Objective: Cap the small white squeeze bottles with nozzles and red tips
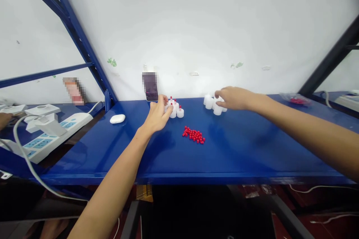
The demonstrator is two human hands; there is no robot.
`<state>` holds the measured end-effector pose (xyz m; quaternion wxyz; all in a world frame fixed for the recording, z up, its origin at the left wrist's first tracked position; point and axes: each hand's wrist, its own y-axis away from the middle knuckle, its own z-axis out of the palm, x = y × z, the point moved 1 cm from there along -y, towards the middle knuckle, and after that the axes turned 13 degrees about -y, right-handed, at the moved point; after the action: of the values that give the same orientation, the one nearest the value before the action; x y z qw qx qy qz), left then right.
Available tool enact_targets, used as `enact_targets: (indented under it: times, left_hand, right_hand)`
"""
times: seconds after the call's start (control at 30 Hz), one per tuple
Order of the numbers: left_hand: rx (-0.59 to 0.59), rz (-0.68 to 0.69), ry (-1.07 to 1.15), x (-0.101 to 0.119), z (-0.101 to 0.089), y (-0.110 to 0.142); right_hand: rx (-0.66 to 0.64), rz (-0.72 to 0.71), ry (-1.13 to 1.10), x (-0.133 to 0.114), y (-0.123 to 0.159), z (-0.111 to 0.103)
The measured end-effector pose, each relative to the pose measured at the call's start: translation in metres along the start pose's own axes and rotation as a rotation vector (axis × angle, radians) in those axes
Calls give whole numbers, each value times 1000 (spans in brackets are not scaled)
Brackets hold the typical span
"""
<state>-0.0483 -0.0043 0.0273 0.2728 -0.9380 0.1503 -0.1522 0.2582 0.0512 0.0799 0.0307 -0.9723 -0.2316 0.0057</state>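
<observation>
"White wall (182, 25) behind, blue counter (134, 160) across the middle of the frame. What could go wrong?"

"Around the centre, the red-tipped pots (180, 113) stand close together. A careless nudge from the left hand (158, 115) could tip one into its neighbours."

"And the red bits (193, 135), just below centre?"

"They lie loose in one patch, so a low sweep of either arm could scatter them, perhaps over the near edge."

"How open are the hands?"

"Left: thumb and fingers bent, a little apart, at the left side of the tipped pots. It seems to touch one; whether it pinches it, I can't tell."

"Right?"

"Right of centre, the right hand (234, 98) is half curled at the plain pots (208, 102), its thumb and fingers partly apart. It covers some of them, so I can't tell if it grips any. Lifting blindly there might topple one."
</observation>
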Motion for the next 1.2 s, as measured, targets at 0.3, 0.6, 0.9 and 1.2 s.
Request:
enact_targets:
  times: [0.3, 0.6, 0.9, 1.2]
  left_hand:
    - [14, 16, 156, -1, 4, -1]
    - [17, 26, 193, 7, 5, 4]
    - [-25, 45, -28, 7, 9, 3]
    - [5, 51, -100, 7, 8, 3]
  right_hand:
    - [1, 39, -183, 0, 20, 42]
    - [161, -87, -784, -56, -11, 43]
    - [166, -238, -603, -100, -24, 29]
    - [65, -167, -492, -96, -38, 48]
